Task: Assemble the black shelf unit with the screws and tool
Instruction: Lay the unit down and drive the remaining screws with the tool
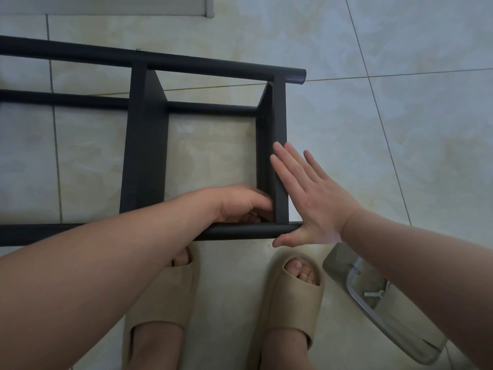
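Note:
The black shelf unit (145,145) lies on its side on the tiled floor, with round black tubes joined by flat black panels. My right hand (306,193) presses flat, fingers straight, against the outer face of the end panel (278,113), its thumb at the end of the near tube (240,232). My left hand (240,202) reaches inside the frame at the corner where that panel meets the near tube. Its fingers are curled there; what they hold is hidden. No screws or tool show plainly.
My two feet in beige slippers (293,297) stand just below the near tube. A clear plastic piece with a metal rod (373,303) lies on the floor at lower right. A pale door frame edge (208,6) is at the top.

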`<state>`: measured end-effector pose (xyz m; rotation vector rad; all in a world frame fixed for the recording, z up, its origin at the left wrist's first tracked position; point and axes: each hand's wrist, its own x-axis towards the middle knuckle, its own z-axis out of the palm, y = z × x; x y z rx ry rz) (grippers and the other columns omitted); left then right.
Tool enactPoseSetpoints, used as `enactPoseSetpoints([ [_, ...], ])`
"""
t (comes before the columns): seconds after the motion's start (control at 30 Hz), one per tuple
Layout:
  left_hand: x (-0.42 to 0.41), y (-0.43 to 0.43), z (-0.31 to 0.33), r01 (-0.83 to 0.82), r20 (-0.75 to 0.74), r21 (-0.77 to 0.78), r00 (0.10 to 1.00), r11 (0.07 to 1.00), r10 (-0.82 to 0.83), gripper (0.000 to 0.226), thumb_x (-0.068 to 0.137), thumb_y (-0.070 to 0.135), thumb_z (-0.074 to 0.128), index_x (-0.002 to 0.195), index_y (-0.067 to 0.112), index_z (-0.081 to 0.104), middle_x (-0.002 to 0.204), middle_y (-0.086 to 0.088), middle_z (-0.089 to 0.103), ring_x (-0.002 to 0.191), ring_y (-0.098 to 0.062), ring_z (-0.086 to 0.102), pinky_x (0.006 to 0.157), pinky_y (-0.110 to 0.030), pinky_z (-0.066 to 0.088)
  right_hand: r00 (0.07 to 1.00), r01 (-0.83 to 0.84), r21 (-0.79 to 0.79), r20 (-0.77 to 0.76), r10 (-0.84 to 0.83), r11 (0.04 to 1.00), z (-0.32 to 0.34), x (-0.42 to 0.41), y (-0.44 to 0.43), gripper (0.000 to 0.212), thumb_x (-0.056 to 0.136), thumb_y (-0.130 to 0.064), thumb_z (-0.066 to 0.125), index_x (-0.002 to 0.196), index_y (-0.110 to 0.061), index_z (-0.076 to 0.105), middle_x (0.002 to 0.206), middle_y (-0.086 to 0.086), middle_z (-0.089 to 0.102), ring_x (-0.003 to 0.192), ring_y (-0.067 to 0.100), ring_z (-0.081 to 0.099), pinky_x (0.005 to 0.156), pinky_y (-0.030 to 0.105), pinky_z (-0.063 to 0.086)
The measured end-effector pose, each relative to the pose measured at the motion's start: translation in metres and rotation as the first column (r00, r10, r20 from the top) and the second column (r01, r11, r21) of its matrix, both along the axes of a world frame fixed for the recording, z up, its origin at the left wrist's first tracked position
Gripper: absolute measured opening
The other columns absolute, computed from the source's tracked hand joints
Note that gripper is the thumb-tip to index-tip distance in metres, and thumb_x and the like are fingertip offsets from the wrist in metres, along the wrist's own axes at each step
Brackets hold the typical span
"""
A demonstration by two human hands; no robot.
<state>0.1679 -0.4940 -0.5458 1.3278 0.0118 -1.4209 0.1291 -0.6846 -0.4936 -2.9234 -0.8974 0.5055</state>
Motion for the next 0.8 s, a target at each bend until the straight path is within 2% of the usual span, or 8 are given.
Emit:
enactPoseSetpoints([
  [0.1, -0.0017, 0.0007, 0.003, 0.054, 0.067, 0.047, 0.996, 0.997, -0.057, 0.007, 0.088, 0.007, 0.064, 0.084, 0.005, 0.068, 0.071, -0.002, 0.067, 0.063, -0.013, 0.062, 0.064, -0.021, 0.048, 1.0, 0.002, 0.005, 0.003, -0.002, 1.0, -0.0006, -0.001, 0.0001, 0.137, 0.071, -0.096, 0.041, 0.16, -0.002, -0.004, 0.169, 0.014, -0.012, 0.156, 0.031, -0.011, 0.124, 0.058, 0.01],
  [0.17, -0.0013, 0.0007, 0.0028, 0.059, 0.083, 0.065, 0.995, 0.996, -0.064, 0.018, 0.09, 0.003, 0.063, 0.074, 0.012, 0.066, 0.061, 0.0, 0.061, 0.055, -0.012, 0.055, 0.056, -0.022, 0.043, 1.0, 0.0, 0.003, 0.003, 0.0, 1.0, -0.0005, -0.0011, 0.0001, 0.136, 0.071, -0.096, 0.041, 0.16, -0.003, -0.004, 0.168, 0.014, -0.012, 0.156, 0.031, -0.011, 0.124, 0.058, 0.01],
  [0.27, 0.0001, 0.0001, 0.0029, 0.038, 0.076, 0.059, 0.996, 0.998, -0.043, 0.023, 0.088, -0.002, 0.062, 0.07, 0.013, 0.063, 0.063, -0.007, 0.052, 0.057, -0.016, 0.047, 0.057, -0.028, 0.036, 1.0, -0.002, 0.003, 0.004, 0.002, 1.0, -0.0002, -0.0006, -0.0001, 0.136, 0.072, -0.096, 0.04, 0.16, -0.003, -0.004, 0.168, 0.014, -0.012, 0.156, 0.032, -0.01, 0.124, 0.059, 0.011],
  [0.37, 0.0007, -0.0004, 0.001, -0.007, 0.021, 0.026, 1.0, 1.0, 0.006, 0.028, 0.086, -0.007, 0.059, 0.067, 0.013, 0.063, 0.058, -0.003, 0.054, 0.052, -0.013, 0.05, 0.053, -0.022, 0.039, 1.0, -0.004, 0.005, 0.005, 0.004, 1.0, -0.0006, -0.0006, -0.0002, 0.135, 0.072, -0.096, 0.039, 0.16, -0.003, -0.004, 0.168, 0.014, -0.012, 0.156, 0.032, -0.01, 0.124, 0.058, 0.011],
  [0.43, 0.0009, -0.0002, 0.0018, -0.029, -0.004, 0.003, 1.0, 1.0, 0.029, 0.025, 0.087, -0.008, 0.057, 0.071, 0.011, 0.063, 0.057, 0.0, 0.058, 0.05, -0.009, 0.055, 0.05, -0.018, 0.043, 1.0, -0.003, 0.008, 0.004, 0.003, 1.0, -0.0007, -0.0006, -0.0003, 0.136, 0.072, -0.096, 0.039, 0.16, -0.003, -0.004, 0.168, 0.013, -0.013, 0.156, 0.031, -0.011, 0.124, 0.058, 0.01],
  [0.57, -0.0004, -0.001, 0.0015, 0.017, 0.062, 0.042, 0.998, 0.999, -0.02, 0.008, 0.091, 0.003, 0.061, 0.088, 0.005, 0.068, 0.071, -0.003, 0.067, 0.062, -0.013, 0.062, 0.061, -0.023, 0.049, 1.0, -0.002, 0.014, 0.007, 0.002, 1.0, -0.0004, -0.0004, -0.0004, 0.136, 0.071, -0.096, 0.04, 0.16, -0.003, -0.004, 0.168, 0.014, -0.012, 0.156, 0.031, -0.011, 0.124, 0.058, 0.011],
  [0.7, -0.0005, -0.0008, 0.0016, 0.025, 0.076, 0.071, 0.997, 0.997, -0.031, 0.016, 0.087, 0.0, 0.063, 0.075, 0.01, 0.067, 0.067, -0.009, 0.056, 0.06, -0.019, 0.05, 0.06, -0.029, 0.038, 1.0, -0.003, 0.006, 0.008, 0.003, 1.0, -0.0003, -0.0003, -0.0005, 0.136, 0.071, -0.096, 0.041, 0.16, -0.002, -0.003, 0.168, 0.014, -0.012, 0.156, 0.031, -0.011, 0.124, 0.058, 0.011],
  [0.8, 0.0004, -0.0006, 0.0017, 0.011, 0.039, 0.042, 0.999, 0.999, -0.012, 0.022, 0.085, -0.006, 0.061, 0.071, 0.011, 0.063, 0.06, -0.006, 0.052, 0.053, -0.015, 0.047, 0.053, -0.023, 0.037, 1.0, -0.004, -0.004, 0.003, 0.004, 1.0, 0.0001, 0.0, -0.0003, 0.136, 0.071, -0.096, 0.04, 0.16, -0.003, -0.004, 0.168, 0.014, -0.012, 0.156, 0.031, -0.011, 0.124, 0.058, 0.011],
])
